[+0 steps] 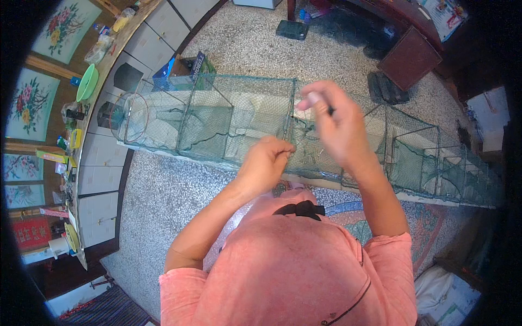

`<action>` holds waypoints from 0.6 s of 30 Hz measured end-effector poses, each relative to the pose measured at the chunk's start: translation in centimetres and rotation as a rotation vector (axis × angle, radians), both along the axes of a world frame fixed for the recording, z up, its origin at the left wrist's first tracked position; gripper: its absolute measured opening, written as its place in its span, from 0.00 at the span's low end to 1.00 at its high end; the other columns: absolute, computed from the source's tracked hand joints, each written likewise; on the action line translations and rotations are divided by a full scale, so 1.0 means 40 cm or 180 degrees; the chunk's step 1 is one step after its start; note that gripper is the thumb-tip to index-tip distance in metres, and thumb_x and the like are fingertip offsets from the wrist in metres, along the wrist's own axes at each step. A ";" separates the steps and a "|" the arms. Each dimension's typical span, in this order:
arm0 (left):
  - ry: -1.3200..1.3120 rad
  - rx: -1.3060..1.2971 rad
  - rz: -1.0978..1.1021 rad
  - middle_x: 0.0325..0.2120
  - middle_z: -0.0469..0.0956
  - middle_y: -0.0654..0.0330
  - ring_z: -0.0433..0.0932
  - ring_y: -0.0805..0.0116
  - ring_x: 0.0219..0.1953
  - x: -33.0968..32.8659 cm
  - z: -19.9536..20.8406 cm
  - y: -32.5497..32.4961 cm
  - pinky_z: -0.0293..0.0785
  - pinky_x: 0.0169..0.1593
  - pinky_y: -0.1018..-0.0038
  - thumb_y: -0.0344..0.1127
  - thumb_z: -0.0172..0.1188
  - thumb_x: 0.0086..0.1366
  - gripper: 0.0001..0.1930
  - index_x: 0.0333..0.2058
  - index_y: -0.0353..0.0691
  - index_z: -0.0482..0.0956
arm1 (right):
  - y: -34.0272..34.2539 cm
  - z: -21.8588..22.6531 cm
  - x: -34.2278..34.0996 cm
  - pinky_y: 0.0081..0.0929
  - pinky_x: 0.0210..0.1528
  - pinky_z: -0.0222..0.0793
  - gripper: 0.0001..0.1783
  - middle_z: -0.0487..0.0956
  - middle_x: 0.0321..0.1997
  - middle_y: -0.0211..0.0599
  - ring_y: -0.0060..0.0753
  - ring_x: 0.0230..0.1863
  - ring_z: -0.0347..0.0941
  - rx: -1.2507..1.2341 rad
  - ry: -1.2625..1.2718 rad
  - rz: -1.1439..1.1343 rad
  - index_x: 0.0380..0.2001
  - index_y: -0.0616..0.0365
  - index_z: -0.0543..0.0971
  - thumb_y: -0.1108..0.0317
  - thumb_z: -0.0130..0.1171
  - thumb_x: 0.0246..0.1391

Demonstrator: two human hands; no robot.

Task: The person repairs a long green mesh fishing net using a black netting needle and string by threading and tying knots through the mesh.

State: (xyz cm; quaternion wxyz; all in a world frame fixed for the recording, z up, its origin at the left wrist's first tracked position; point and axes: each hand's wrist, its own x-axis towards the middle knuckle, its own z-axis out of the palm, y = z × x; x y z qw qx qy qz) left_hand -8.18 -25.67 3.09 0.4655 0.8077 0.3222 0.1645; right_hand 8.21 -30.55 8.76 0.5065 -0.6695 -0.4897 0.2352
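Note:
A long folding net trap (209, 127) of green mesh over square wire frames stretches across the view in front of me. A round hoop forms its left end. My left hand (265, 162) is closed in a pinch on the mesh at the near edge, beside an upright of one frame. Above the trap, just right of that upright, my right hand (341, 122) is raised with its fingers curled in. A small dark thing shows at its palm, too blurred to name.
White cabinets (100, 179) curve along the left, their counter bearing a green basin (87, 82) and small packages. Behind the trap stands an open cardboard box (185, 68). A dark red board (409, 58) leans at the far right, near black objects on the speckled floor (239, 41).

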 end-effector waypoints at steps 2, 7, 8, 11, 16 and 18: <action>0.0099 0.0408 -0.0120 0.26 0.72 0.57 0.73 0.62 0.28 0.002 0.012 0.005 0.69 0.33 0.71 0.24 0.56 0.56 0.07 0.33 0.36 0.81 | -0.002 0.003 0.024 0.40 0.33 0.70 0.13 0.78 0.29 0.50 0.50 0.30 0.76 0.0294 -0.0019 -0.0313 0.33 0.61 0.77 0.63 0.58 0.49; 0.0210 0.1205 -0.0361 0.26 0.69 0.56 0.71 0.57 0.31 0.003 0.018 0.022 0.69 0.35 0.68 0.24 0.58 0.53 0.09 0.33 0.41 0.82 | -0.037 -0.101 0.013 0.30 0.27 0.66 0.12 0.77 0.23 0.41 0.29 0.23 0.72 -0.1112 -0.0779 0.0394 0.28 0.60 0.78 0.61 0.61 0.49; 0.0209 0.1092 -0.0362 0.26 0.69 0.57 0.71 0.58 0.31 0.001 0.013 0.024 0.68 0.35 0.69 0.24 0.59 0.53 0.09 0.33 0.41 0.82 | -0.038 -0.122 0.000 0.30 0.27 0.66 0.12 0.77 0.23 0.40 0.29 0.23 0.71 -0.1215 -0.0751 0.0429 0.27 0.60 0.78 0.61 0.62 0.49; 0.0251 0.0688 -0.0344 0.26 0.69 0.59 0.70 0.62 0.31 -0.001 0.000 0.035 0.68 0.35 0.71 0.25 0.60 0.52 0.08 0.32 0.42 0.82 | -0.029 -0.154 -0.006 0.30 0.27 0.65 0.12 0.77 0.22 0.39 0.31 0.22 0.71 -0.1319 -0.0579 0.0295 0.28 0.59 0.79 0.61 0.63 0.47; 0.0103 0.0445 -0.0380 0.27 0.70 0.61 0.70 0.68 0.31 -0.005 -0.016 0.047 0.67 0.34 0.74 0.25 0.62 0.52 0.08 0.32 0.42 0.81 | -0.023 -0.143 -0.010 0.36 0.28 0.66 0.13 0.76 0.21 0.43 0.42 0.25 0.73 -0.1585 -0.0220 0.0263 0.28 0.58 0.79 0.59 0.64 0.44; -0.0040 0.0402 -0.0213 0.28 0.70 0.61 0.70 0.68 0.31 -0.002 -0.018 0.049 0.68 0.34 0.74 0.25 0.62 0.52 0.08 0.33 0.40 0.79 | -0.024 -0.150 -0.012 0.39 0.28 0.66 0.14 0.76 0.22 0.44 0.47 0.26 0.74 -0.1539 -0.0231 0.0244 0.28 0.57 0.79 0.58 0.64 0.44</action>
